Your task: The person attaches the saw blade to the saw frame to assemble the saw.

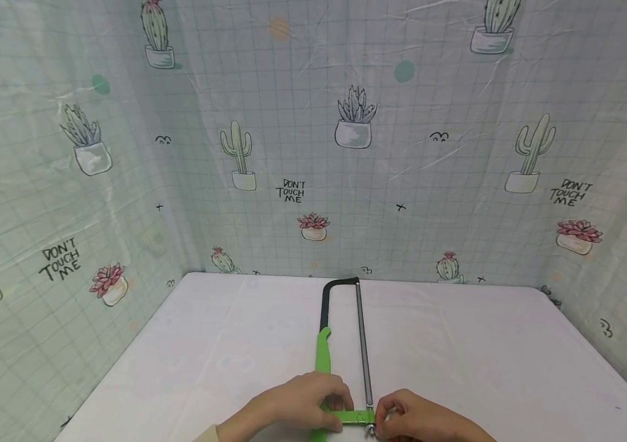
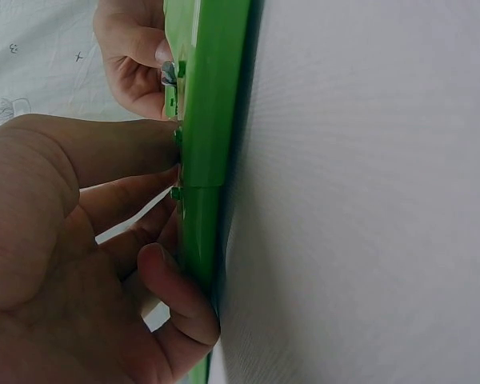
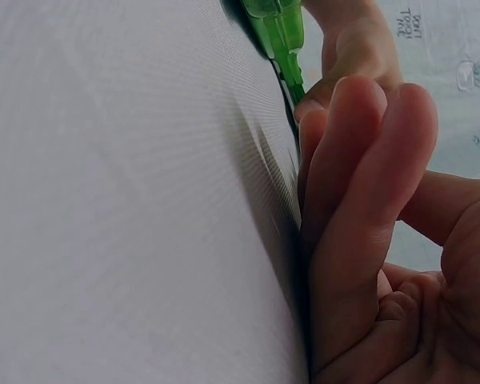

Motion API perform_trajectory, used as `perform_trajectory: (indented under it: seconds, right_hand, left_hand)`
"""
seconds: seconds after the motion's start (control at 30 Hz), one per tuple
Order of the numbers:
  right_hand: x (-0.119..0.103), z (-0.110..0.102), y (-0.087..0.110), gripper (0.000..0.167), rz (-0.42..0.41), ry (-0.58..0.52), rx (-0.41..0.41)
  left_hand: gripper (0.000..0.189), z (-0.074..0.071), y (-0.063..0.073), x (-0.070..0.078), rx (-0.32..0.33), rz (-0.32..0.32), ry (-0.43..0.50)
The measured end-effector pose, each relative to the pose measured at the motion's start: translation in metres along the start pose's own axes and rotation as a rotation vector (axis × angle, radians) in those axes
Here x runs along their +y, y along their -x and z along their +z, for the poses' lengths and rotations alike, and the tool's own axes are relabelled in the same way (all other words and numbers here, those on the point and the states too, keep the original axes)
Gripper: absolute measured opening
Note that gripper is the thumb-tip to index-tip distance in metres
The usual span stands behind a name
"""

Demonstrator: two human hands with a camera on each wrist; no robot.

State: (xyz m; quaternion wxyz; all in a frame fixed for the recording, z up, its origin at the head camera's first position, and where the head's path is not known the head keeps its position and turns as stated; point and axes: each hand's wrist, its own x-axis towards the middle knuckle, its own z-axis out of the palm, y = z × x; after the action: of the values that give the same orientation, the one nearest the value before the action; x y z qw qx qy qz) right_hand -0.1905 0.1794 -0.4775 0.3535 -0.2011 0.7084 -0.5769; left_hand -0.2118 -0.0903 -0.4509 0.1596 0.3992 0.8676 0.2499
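Note:
A hacksaw (image 1: 322, 353) lies flat on the white table, its black front bow pointing away from me. Its blade (image 1: 364, 344) runs along the right side, down to a green crosspiece (image 1: 354, 417). My left hand (image 1: 313, 402) holds the green frame by that crosspiece, thumb and fingers bent about it. At the blade's near end sits a small silver wing nut (image 1: 371, 431), pinched by the thumb and fingertips of my right hand (image 1: 420, 418). In the left wrist view the right hand (image 2: 132, 56) is seen at this fitting, beyond the green frame (image 2: 212, 104). Fingers partly hide the nut.
The white tabletop (image 1: 457, 350) extends on both sides of the saw. Behind and beside it hangs a pale checked sheet (image 1: 313, 166) printed with cacti and lettering.

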Motion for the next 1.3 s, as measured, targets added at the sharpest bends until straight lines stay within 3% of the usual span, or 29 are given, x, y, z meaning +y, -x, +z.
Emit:
perform_trajectory:
  seconds: [0.57,0.83,0.97,1.3]
  right_hand:
    - [0.0000,0.0026,0.0016,0.035,-0.017,0.003,-0.001]
    - [0.0007,0.0031,0.0017,0.012,-0.008,-0.015,0.006]
    - [0.0007,0.0035,0.0015,0.009,-0.004,-0.020,0.006]
    - [-0.0004,0.0023,0.0029,0.036,-0.008,-0.016,-0.005]
  left_hand:
    - [0.021,0.0010,0.0005,-0.0003,0.006,0.010,-0.015]
    - [0.021,0.0022,0.0000,0.0002,0.005,-0.008,-0.002]
    - [0.021,0.0022,-0.0005,-0.0002,0.004,-0.005,-0.005]
    - [0.021,0.0029,-0.0007,-0.0013,0.003,-0.008,-0.004]
